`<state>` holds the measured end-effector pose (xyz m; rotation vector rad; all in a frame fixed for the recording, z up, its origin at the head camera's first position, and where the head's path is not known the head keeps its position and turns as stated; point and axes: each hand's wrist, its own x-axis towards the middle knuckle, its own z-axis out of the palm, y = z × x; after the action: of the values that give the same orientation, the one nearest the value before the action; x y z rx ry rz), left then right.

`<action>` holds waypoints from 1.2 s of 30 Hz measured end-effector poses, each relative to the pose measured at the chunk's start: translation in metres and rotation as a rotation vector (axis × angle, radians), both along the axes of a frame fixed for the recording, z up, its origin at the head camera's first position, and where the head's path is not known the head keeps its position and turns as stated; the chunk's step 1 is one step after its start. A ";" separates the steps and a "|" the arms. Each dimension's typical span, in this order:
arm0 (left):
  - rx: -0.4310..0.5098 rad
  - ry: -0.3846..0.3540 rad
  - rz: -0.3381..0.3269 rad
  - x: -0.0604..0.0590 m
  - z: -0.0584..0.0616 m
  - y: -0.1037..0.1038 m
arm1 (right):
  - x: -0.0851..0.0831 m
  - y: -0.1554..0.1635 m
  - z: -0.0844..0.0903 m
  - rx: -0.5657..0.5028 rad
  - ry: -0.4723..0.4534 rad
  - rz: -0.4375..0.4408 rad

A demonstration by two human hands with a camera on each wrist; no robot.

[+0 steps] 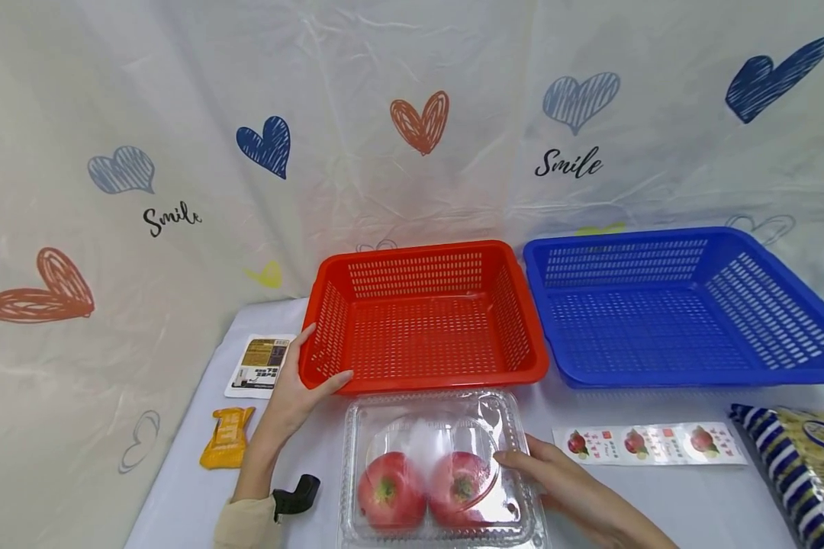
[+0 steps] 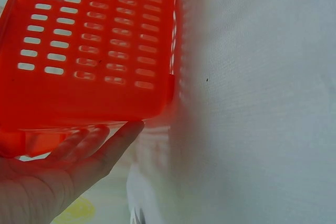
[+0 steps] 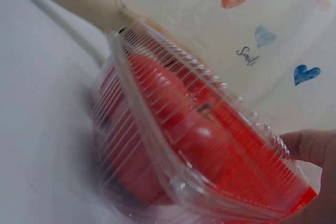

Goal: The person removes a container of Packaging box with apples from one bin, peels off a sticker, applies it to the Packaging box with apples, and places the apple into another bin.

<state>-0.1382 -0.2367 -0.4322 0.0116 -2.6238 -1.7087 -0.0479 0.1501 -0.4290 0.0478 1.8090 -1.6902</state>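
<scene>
My left hand (image 1: 300, 393) rests on the near left corner of a red plastic basket (image 1: 422, 335). Its thumb lies along the front rim, and its fingers reach up the left side. In the left wrist view those extended fingers (image 2: 113, 148) press against the basket's outer wall. My right hand (image 1: 556, 476) grips the right side of a clear plastic clamshell box (image 1: 398, 412), thumb on top of the lid. Two red apples (image 1: 393, 492) are inside, side by side. The box is in front of the basket and looks tilted in the right wrist view.
A blue basket (image 1: 632, 328) stands right of the red one. A strip of apple stickers (image 1: 648, 444) and a striped gold packet (image 1: 796, 465) lie at right. At left are a yellow packet (image 1: 228, 437) and a white pouch (image 1: 257, 366). A heart-printed sheet (image 1: 357, 191) hangs behind.
</scene>
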 end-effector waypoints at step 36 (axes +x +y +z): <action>0.007 0.010 -0.006 -0.001 0.000 0.000 | -0.003 0.007 -0.004 0.018 0.043 0.052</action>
<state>-0.1394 -0.2368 -0.4318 -0.0054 -2.6137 -1.7146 -0.0511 0.1574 -0.4333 -0.0275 1.8418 -1.6503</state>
